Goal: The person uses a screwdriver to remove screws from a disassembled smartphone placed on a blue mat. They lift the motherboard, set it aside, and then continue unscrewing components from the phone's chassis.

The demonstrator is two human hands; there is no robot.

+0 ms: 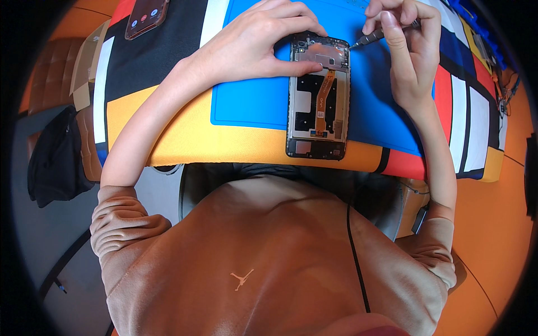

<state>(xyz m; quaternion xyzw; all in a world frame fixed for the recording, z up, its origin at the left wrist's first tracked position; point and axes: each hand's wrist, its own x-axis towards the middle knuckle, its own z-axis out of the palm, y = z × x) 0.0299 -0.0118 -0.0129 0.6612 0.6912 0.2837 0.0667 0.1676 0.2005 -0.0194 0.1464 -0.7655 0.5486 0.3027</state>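
An opened smartphone [305, 126] lies with its inner frame facing up, partly on a blue mat [246, 103] and reaching over the yellow tablecloth at the near edge. An orange ribbon cable [324, 103] runs down its middle. My left hand [258, 42] grips the phone's upper part, thumb pressed on the metal plate and fingers at the top edge. Between the fingers of my right hand [412, 53] is a slim dark screwdriver [370, 38]. Its tip is at the phone's upper right edge; whether it touches a screw I cannot tell.
Another phone [147, 18] with a lit screen lies at the far left of the patterned tablecloth [143, 70]. A black cloth item [59, 159] and an open cardboard box [84, 73] are beyond the left edge. Thin wires [507, 92] hang at the right.
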